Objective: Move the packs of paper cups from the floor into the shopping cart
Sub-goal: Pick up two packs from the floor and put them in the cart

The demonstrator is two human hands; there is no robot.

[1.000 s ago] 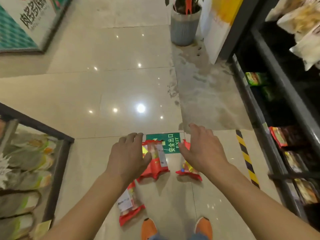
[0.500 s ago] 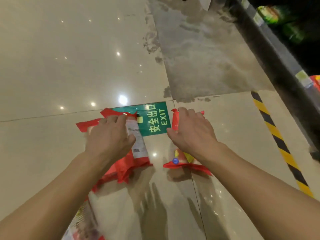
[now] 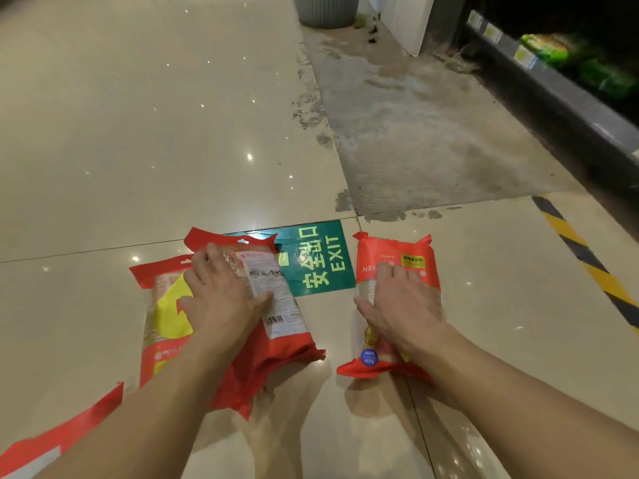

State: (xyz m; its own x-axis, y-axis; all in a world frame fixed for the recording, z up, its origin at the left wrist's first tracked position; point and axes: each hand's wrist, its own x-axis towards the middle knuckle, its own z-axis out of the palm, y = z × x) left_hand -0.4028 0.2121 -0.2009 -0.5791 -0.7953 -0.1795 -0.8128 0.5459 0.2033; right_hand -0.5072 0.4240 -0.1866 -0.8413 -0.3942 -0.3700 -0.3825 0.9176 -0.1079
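Several red packs of paper cups lie on the shiny tiled floor. My left hand (image 3: 221, 299) is pressed down on a pack with a white label (image 3: 273, 299), fingers and thumb spanning its width. That pack lies partly over another with a yellow patch (image 3: 166, 316). My right hand (image 3: 401, 305) grips across a separate pack (image 3: 390, 254) to the right of the green EXIT floor sticker (image 3: 318, 261). A further red pack (image 3: 52, 440) shows at the bottom left, partly behind my left forearm. All packs rest on the floor. The shopping cart is out of view.
A dark shelf unit (image 3: 567, 98) with green packets runs along the right. Yellow-black hazard tape (image 3: 587, 264) marks the floor beside it. A grey ribbed pot (image 3: 325, 12) and a white board (image 3: 404, 19) stand at the back, by a worn grey floor patch (image 3: 415, 133).
My view has dropped closer to the floor. Both hands have come down from above the packs and closed onto them. The rack at the left and my shoes have left the view.
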